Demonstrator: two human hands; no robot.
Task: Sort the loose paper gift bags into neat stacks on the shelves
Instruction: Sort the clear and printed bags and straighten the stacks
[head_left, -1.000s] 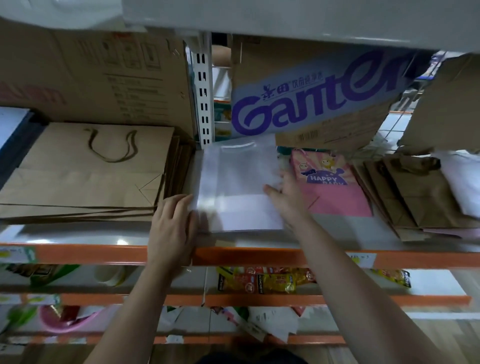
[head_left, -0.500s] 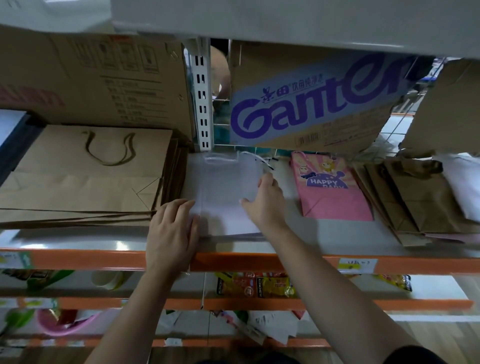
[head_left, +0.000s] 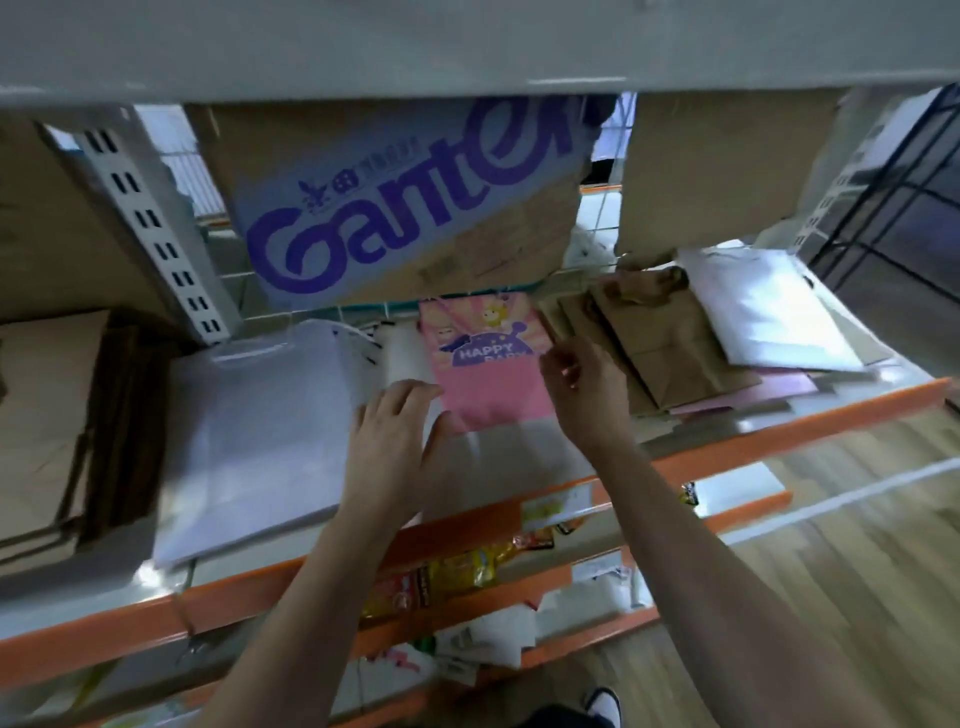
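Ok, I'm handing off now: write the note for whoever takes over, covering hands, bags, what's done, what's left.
Left hand: open, flat at the right edge of the white bag stack.
Right hand: empty, fingers at the pink bag.
Done: white stack looks squared; large brown stack sits far left.
Left: pink bag, then the loose small brown bags and white bags piled askew on the right.

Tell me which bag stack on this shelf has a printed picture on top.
The pink bag between both hands, marked HAPPY; the white and brown stacks are plain.

Dim, motion-blurred wide-angle view; curved edges, faint glare on white bags (head_left: 769, 306).
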